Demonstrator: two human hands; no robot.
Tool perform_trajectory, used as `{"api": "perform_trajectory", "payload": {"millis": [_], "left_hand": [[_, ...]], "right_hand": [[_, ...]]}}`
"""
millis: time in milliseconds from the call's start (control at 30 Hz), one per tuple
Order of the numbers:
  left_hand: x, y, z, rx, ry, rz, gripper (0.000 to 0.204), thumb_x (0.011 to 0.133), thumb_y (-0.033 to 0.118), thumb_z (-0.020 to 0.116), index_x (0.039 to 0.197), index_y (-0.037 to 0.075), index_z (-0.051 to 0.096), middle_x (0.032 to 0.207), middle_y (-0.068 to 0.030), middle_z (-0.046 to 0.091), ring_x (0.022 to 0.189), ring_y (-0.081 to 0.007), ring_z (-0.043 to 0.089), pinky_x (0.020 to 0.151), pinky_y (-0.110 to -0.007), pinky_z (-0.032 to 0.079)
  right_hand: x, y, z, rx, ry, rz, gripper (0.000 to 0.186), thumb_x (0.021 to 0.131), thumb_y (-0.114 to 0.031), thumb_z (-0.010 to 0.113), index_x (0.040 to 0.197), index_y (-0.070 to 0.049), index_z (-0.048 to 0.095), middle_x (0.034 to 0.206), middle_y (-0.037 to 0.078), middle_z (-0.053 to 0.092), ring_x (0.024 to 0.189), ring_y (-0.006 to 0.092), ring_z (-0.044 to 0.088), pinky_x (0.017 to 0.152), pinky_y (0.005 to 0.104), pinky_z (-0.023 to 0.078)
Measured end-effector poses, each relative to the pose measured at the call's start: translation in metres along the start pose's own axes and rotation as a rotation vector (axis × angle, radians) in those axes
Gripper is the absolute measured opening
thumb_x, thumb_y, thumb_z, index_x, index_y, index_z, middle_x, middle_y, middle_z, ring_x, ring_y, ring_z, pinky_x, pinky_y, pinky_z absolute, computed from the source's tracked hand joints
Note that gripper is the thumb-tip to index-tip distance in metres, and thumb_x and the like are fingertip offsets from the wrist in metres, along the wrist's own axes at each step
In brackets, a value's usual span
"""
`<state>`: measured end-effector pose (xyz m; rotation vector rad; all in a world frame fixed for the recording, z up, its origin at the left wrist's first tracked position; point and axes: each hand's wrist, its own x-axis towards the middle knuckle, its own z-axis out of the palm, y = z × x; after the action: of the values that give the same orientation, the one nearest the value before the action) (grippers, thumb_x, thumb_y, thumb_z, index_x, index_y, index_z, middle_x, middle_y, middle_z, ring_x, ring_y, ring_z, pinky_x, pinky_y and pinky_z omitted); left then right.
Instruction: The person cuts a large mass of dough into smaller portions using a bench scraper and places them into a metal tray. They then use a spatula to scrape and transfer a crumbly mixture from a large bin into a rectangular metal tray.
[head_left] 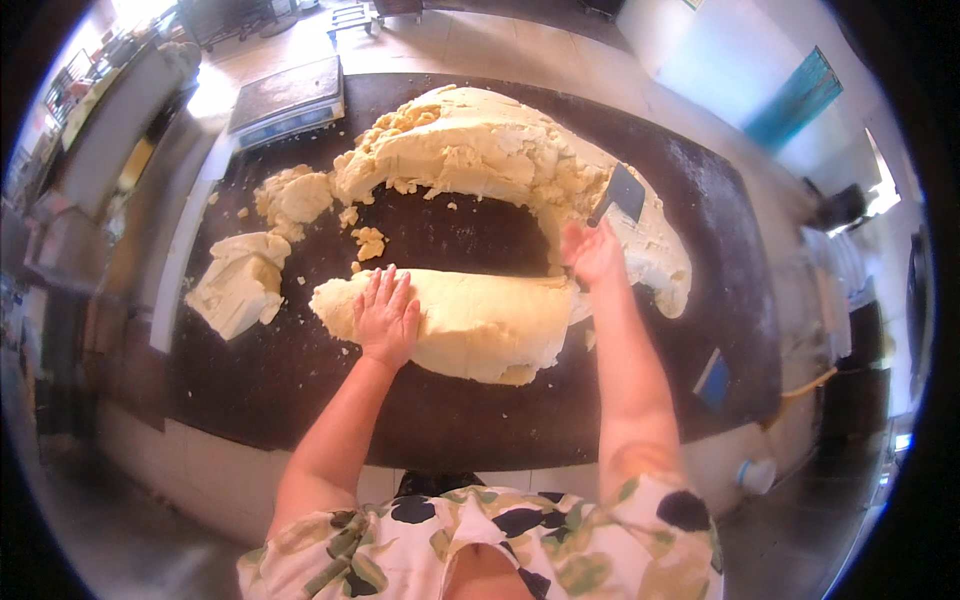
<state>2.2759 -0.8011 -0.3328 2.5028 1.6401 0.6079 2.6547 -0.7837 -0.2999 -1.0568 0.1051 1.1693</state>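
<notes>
A thick, pale yellow slab of dough [490, 320] lies across the near middle of the dark tabletop. My left hand [386, 318] rests flat on its left part, fingers spread. Just beyond the slab's right end is my right hand [596, 256], slightly blurred, its fingers apart. Close past those fingertips, a dark grey dough scraper [622, 193] stands tilted against a large curved mass of dough [480, 145]. Whether my fingers touch the scraper I cannot tell. The big mass arcs behind the slab and down its right side, with a rough, torn inner face.
A cut block of dough [238, 285] and a crumbly lump [294, 198] lie at the left. Small dough pieces [369, 243] are scattered between. A flat scale [288, 103] stands at the far left. A blue scraper [712, 380] lies near the right edge of the dark tabletop [450, 425].
</notes>
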Motion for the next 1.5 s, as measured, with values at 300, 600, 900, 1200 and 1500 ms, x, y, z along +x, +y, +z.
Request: {"api": "perform_trajectory", "payload": {"millis": [300,600,900,1200,1500], "left_hand": [[0.004,0.000,-0.008,-0.099,-0.169,-0.078,0.055,0.093,0.049,0.036,0.138,0.020,0.044,0.149,-0.0057,0.032,0.140,-0.0250,0.021,0.112,-0.048,0.015],[0.055,-0.044,-0.019,-1.301,-0.301,-0.470,0.050,0.097,0.039,0.047,0.128,0.001,0.052,0.138,-0.0110,0.048,0.128,-0.0185,0.041,0.106,-0.033,0.030],[0.138,-0.004,-0.123,-0.863,-0.302,0.233,0.055,0.096,0.051,0.033,0.122,0.010,0.060,0.137,-0.0115,0.047,0.129,-0.0258,0.040,0.109,-0.041,0.024],[0.144,0.004,-0.085,-0.300,-0.467,0.503,0.050,0.097,0.048,0.032,0.118,0.012,0.059,0.131,-0.0088,0.049,0.130,-0.0251,0.037,0.103,-0.053,0.027],[0.171,0.012,-0.005,-0.217,-0.629,0.454,0.051,0.097,0.047,0.034,0.127,0.010,0.053,0.134,-0.0052,0.049,0.132,-0.0210,0.034,0.101,-0.045,0.028]], "right_hand": [[-0.018,-0.060,-0.034,-0.092,-0.262,-0.132,0.015,0.090,-0.024,0.059,0.089,-0.010,0.053,0.060,-0.001,0.044,0.045,0.0112,0.039,0.042,0.0238,0.033],[-0.279,0.084,-0.033,-0.381,-0.224,0.100,0.019,0.094,-0.024,0.050,0.081,-0.010,0.049,0.052,-0.001,0.038,0.038,0.0092,0.034,0.036,0.0240,0.027],[-0.352,0.210,0.047,-0.437,-0.216,0.318,0.035,0.100,-0.040,0.040,0.084,-0.010,0.046,0.053,-0.001,0.038,0.039,0.0075,0.032,0.037,0.0226,0.027],[-0.342,0.266,0.092,-0.560,0.002,0.224,0.035,0.100,-0.039,0.040,0.080,-0.010,0.043,0.051,-0.002,0.036,0.037,0.0082,0.030,0.035,0.0241,0.025],[-0.268,0.271,0.066,-0.553,0.030,0.321,0.036,0.099,-0.041,0.041,0.079,-0.010,0.043,0.051,-0.002,0.036,0.038,0.0087,0.031,0.034,0.0245,0.025]]}}
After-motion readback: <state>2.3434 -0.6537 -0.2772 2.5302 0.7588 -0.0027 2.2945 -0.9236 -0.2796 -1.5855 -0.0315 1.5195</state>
